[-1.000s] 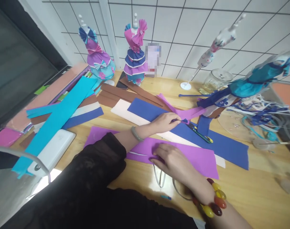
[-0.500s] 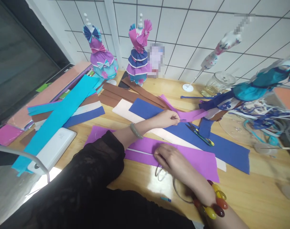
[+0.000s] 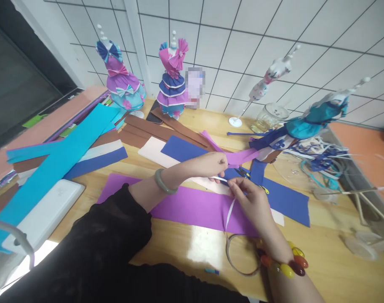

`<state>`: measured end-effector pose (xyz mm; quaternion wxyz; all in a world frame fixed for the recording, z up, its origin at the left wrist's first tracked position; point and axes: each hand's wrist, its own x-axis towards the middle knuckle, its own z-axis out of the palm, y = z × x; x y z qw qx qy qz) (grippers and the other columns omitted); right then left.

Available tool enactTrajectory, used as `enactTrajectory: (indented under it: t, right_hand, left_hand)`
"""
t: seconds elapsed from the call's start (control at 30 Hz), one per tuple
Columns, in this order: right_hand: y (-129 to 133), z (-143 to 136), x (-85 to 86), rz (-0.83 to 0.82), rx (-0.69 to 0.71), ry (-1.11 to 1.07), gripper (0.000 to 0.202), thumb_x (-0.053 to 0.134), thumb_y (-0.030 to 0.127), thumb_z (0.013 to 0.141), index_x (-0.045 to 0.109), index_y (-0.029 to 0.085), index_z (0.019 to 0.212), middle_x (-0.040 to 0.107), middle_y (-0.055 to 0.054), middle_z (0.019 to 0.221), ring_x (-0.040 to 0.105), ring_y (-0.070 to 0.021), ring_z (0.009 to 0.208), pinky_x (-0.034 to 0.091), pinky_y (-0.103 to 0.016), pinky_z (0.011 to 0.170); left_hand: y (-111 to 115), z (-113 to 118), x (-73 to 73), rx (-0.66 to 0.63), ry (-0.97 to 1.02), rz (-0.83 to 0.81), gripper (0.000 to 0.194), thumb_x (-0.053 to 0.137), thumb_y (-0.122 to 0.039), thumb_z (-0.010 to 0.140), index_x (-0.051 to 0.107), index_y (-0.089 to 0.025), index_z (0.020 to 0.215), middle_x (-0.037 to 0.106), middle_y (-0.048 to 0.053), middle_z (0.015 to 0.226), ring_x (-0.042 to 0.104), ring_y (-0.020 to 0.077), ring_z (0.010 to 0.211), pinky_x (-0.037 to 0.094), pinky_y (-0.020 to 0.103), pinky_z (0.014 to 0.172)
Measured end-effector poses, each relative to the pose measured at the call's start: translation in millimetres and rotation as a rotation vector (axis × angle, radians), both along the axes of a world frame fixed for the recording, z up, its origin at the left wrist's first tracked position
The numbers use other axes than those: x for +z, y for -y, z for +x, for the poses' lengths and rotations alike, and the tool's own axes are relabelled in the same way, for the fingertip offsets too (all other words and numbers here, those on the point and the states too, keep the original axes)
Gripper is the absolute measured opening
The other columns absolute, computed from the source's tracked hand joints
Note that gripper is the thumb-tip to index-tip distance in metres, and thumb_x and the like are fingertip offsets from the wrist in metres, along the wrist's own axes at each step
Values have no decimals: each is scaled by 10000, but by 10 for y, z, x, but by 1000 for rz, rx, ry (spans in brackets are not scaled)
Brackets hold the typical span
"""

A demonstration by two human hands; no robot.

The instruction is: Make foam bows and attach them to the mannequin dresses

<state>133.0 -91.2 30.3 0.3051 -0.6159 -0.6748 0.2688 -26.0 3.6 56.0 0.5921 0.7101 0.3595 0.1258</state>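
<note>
My left hand (image 3: 214, 165), closed, has the end of a narrow white strip (image 3: 222, 179) at its lower fingers. With fingertips pinched, my right hand (image 3: 250, 197) grips the same strip a little to the right. From there the strip hangs down to a coiled loop of thin tape (image 3: 229, 261) on the table. Beneath both arms lies a wide purple paper band (image 3: 192, 207). Scissors (image 3: 241, 171), partly hidden behind my right hand, rest on a blue band (image 3: 288, 202). A lighter purple strip (image 3: 242, 156) runs just beyond my left fingertips.
Dressed mini mannequins (image 3: 124, 86) (image 3: 173, 90) (image 3: 315, 120) and a bare one (image 3: 258, 88) stand along the tiled wall, near a glass jar (image 3: 272, 115). Turquoise bands (image 3: 57, 162) and a white power bank (image 3: 57, 206) lie left; brown strips (image 3: 166, 128) lie behind.
My right hand has lifted the white strip off the purple band and moved up and right, close to my left hand. The view has shifted slightly.
</note>
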Motion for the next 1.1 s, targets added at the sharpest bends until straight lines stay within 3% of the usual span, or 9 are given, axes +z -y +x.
enactTrajectory:
  t: [0.17, 0.27, 0.37, 0.67, 0.87, 1.1]
  right_hand:
    - [-16, 39, 9, 37, -80, -77, 196, 492, 330, 813, 597, 169, 856, 589, -14, 668, 546, -138, 582, 418, -258, 580]
    - [-18, 50, -43, 8, -90, -190, 288, 514, 339, 797, 546, 169, 1028, 603, -25, 731, 565, -142, 604, 450, -282, 623]
    - [-25, 60, -104, -39, -68, -258, 350, 527, 348, 784, 520, 167, 1083, 605, -43, 783, 575, -151, 640, 467, -296, 632]
    - [-28, 52, -205, -51, -59, -157, 262, 536, 344, 767, 631, 164, 931, 658, -78, 866, 597, -186, 713, 473, -309, 647]
    - [-14, 27, -169, -75, -57, -155, 276, 503, 385, 783, 643, 148, 806, 630, -46, 647, 558, -171, 590, 451, -290, 578]
    - [-29, -1, -55, -173, -57, -326, 277, 521, 403, 780, 613, 143, 767, 592, -27, 589, 523, -138, 519, 425, -266, 535]
  left_hand:
    - [54, 74, -89, 24, -61, -50, 200, 375, -352, 805, 449, -167, 787, 534, -7, 644, 392, 40, 378, 303, 163, 377]
    - [14, 71, -130, 127, -63, 39, 208, 396, -363, 794, 471, -170, 792, 524, -13, 622, 418, 60, 444, 311, 163, 406]
    - [-43, 41, -129, 157, -23, 125, 213, 397, -367, 790, 482, -171, 789, 545, -8, 634, 458, 79, 503, 335, 173, 444]
    - [-179, -83, 20, 278, -20, 238, 185, 381, -340, 793, 450, -177, 738, 559, -10, 597, 476, 92, 495, 313, 183, 426]
    - [-198, -120, 67, 298, -3, 238, 216, 369, -378, 805, 457, -183, 782, 557, -9, 608, 492, 99, 513, 309, 182, 414]
    - [-181, -121, 129, 304, 15, 271, 201, 377, -321, 810, 438, -174, 686, 536, -22, 574, 501, 86, 537, 335, 181, 476]
